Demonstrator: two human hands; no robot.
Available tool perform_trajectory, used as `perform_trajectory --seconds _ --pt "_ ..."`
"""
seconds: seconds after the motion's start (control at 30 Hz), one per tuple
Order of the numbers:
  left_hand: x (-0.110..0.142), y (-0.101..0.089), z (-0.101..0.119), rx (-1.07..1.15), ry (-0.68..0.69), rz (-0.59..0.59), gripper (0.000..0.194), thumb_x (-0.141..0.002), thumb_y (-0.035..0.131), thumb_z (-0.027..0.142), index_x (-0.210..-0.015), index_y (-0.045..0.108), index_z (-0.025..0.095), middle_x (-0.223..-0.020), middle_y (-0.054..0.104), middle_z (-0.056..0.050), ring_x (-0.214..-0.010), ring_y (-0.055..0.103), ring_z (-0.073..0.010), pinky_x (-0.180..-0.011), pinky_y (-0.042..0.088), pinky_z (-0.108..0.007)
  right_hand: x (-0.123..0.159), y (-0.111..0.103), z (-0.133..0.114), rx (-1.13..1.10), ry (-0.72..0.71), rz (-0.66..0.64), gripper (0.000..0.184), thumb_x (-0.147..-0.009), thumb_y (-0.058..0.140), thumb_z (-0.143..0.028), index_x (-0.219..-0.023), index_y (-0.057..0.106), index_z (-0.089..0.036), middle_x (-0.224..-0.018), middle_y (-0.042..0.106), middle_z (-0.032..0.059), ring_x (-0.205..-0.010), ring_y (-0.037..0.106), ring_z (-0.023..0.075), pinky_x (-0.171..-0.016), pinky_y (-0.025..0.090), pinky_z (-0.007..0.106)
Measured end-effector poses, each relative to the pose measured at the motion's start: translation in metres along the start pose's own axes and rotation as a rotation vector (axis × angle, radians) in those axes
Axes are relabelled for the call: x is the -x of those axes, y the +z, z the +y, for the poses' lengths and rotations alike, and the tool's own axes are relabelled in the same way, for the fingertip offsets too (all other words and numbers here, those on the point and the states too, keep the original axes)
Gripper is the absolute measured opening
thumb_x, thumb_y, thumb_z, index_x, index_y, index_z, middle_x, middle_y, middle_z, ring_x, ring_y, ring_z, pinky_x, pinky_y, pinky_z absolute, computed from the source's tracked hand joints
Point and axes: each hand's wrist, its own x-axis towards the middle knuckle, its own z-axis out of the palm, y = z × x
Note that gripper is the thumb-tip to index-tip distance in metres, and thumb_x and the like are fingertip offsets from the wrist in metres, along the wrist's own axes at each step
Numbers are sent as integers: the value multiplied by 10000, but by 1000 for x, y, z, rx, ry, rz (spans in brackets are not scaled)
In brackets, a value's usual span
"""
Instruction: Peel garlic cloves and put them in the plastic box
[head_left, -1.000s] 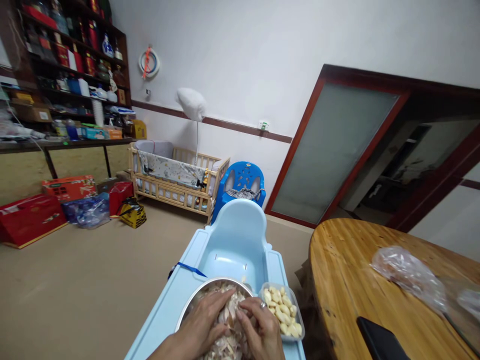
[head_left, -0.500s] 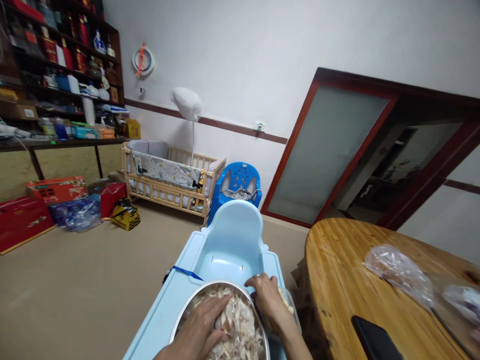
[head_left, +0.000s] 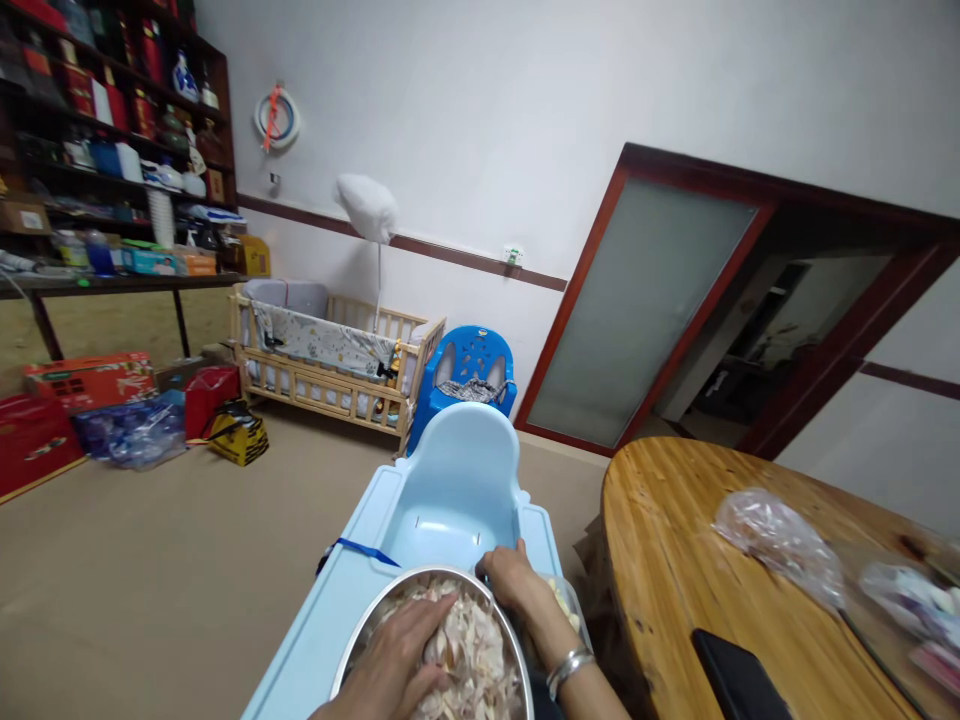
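A steel bowl (head_left: 352, 645) full of pale garlic skins (head_left: 472, 655) sits on a light blue child seat tray (head_left: 315, 630). My left hand (head_left: 394, 660) lies flat on the skins inside the bowl, fingers stretched out. My right hand (head_left: 514, 582) is curled over the bowl's far right rim, a silver bracelet (head_left: 568, 670) on its wrist. Behind that wrist, a clear plastic tub of peeled garlic cloves (head_left: 561, 602) is mostly hidden.
A round wooden table (head_left: 660, 560) stands to the right with a plastic bag (head_left: 776, 545) and a black phone (head_left: 739, 680). Further back are a blue chair (head_left: 472, 365), a wooden crib (head_left: 330, 365), shelves (head_left: 112, 150) and red boxes (head_left: 45, 410) on the floor.
My right hand left the garlic skins, moved right over the tub of cloves, then settled on the bowl's far rim. The view shifted slightly right. My left hand stays in the bowl.
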Motion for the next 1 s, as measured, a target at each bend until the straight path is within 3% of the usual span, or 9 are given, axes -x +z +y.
perform_trajectory --seconds 0.2,0.37,0.57,0.6,0.67,0.8,1.0 --pt "-5 -9 4 -20 -11 -53 753 -720 617 87 -1361 302 324 -1281 547 -89 -1157 505 -275 -934 444 -420 -10 -1 -4 -56 22 34 291 -871 534 -285 -1136 515 -167 -1134 558 60 -939 588 188 -776 496 387" --pt "-4 -3 0 -15 12 -8 776 -699 637 93 -1359 306 332 -1274 557 -77 -1140 522 -273 -930 452 -399 -10 -8 3 -140 -5 90 278 -868 538 -283 -1125 527 -175 -1140 557 56 -942 587 189 -775 496 374" --pt "-1 -1 3 -13 -28 32 708 -714 624 99 -1336 361 314 -1266 562 -85 -1139 521 -275 -914 464 -413 20 -14 19 -242 43 251 256 -863 545 -269 -1097 549 -167 -1121 573 53 -911 596 178 -746 501 351" --pt "-2 -2 4 -9 -30 26 702 -714 627 105 -1333 367 311 -1260 567 -85 -1135 524 -274 -914 464 -413 30 -12 16 -253 56 300 153 -871 512 -192 -973 620 -153 -984 639 50 -873 610 180 -743 478 310" --pt "-2 -3 5 -2 -24 22 709 -711 633 110 -1334 364 314 -1254 573 -79 -1131 528 -267 -920 461 -407 51 -4 3 -267 80 400 210 -855 461 -85 -837 658 -154 -853 675 62 -867 614 191 -743 434 270" --pt "-3 -4 5 -10 -10 34 700 -713 626 116 -1335 368 308 -1239 585 -76 -1127 532 -264 -917 465 -401 80 22 -34 -273 59 527 252 -821 470 -58 -931 650 -195 -1027 655 61 -929 590 192 -744 414 248" --pt "-2 -8 10 -30 17 66 655 -735 603 141 -1332 381 294 -1218 603 -74 -1108 551 -257 -919 464 -388 75 54 -57 -180 -69 540 141 -752 574 -113 -833 682 -156 -872 702 93 -859 616 259 -717 446 311"
